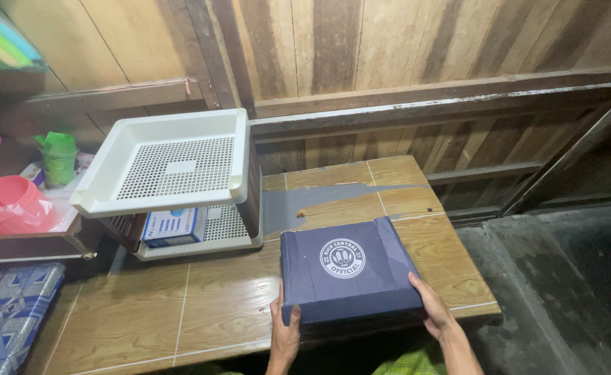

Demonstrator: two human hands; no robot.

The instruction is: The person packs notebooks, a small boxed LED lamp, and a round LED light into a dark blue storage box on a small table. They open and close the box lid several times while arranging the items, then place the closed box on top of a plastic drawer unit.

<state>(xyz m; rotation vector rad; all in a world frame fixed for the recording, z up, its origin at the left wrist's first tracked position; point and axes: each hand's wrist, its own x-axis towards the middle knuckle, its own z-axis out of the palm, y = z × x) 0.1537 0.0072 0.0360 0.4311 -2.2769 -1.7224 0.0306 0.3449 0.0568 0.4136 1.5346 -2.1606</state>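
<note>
Both hands grip the dark blue box (347, 271) at the table's (215, 298) near edge: left hand (284, 337) and right hand (432, 309), fingers seemingly pressed together along its sides (lid closed, unopened).

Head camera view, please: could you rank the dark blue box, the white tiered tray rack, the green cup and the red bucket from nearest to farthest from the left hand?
1. Dark blue box: in the left hand's grip, at the table's near edge.
2. White tiered tray rack: farther back, to the left.
3. Red bucket and green cup: far left, off the table; too close to call.
</note>
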